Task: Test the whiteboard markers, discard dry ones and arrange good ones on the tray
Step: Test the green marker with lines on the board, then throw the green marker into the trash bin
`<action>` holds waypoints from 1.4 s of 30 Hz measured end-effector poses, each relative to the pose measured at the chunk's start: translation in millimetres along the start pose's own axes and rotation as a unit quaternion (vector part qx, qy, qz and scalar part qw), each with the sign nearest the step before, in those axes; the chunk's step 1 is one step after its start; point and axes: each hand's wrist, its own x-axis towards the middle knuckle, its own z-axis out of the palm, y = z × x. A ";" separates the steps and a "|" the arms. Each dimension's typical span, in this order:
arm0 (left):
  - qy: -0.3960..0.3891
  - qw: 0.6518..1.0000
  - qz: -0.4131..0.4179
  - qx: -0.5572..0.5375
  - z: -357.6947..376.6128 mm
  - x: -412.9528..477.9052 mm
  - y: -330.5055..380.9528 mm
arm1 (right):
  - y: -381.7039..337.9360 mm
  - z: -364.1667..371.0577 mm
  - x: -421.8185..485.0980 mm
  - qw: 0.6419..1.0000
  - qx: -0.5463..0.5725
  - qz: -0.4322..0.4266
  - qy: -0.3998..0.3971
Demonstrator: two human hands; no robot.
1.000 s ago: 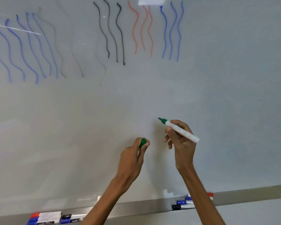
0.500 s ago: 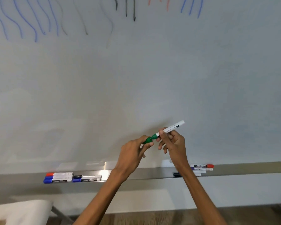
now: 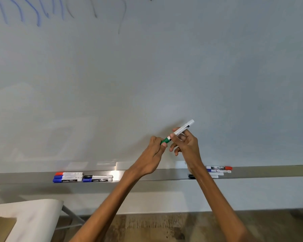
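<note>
A pale whiteboard (image 3: 164, 75) fills most of the view, and both hands are raised in front of its lower part. The white barrel of a green marker (image 3: 181, 129) is pinched by the thumb and fingers of the right hand (image 3: 187, 145), tilted with its far end up and to the right. The green cap (image 3: 165, 140) at its lower end is gripped by the curled fingers of the left hand (image 3: 153, 154) and meets the barrel. Below, a metal tray (image 3: 129, 173) runs along the board; one group of markers (image 3: 82, 177) lies on it at the left, and another marker group (image 3: 219, 170) is partly hidden behind the right wrist. Faint wavy strokes (image 3: 37, 13) are seen at top left. A white table (image 3: 30, 215) stands at bottom left on a wooden floor (image 3: 164, 224).
</note>
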 end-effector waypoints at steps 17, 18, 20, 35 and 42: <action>0.118 0.988 0.055 0.077 13.9 6.0 -10.9 | 13.3 13.7 -0.1 0.995 0.056 0.048 0.074; 0.124 0.988 0.057 0.074 17.0 6.1 -10.8 | 12.8 15.2 -0.3 0.993 0.061 0.052 0.084; 0.127 0.989 0.058 0.056 20.7 6.2 -15.4 | 12.5 17.8 -0.9 0.991 0.059 0.067 0.103; 0.045 0.996 0.052 0.055 34.5 4.7 -71.0 | 51.9 -19.7 -30.4 0.969 0.021 0.186 0.161; -0.014 0.997 0.051 0.054 67.8 10.9 -64.7 | 59.2 -74.7 -56.7 0.960 -0.028 0.195 0.199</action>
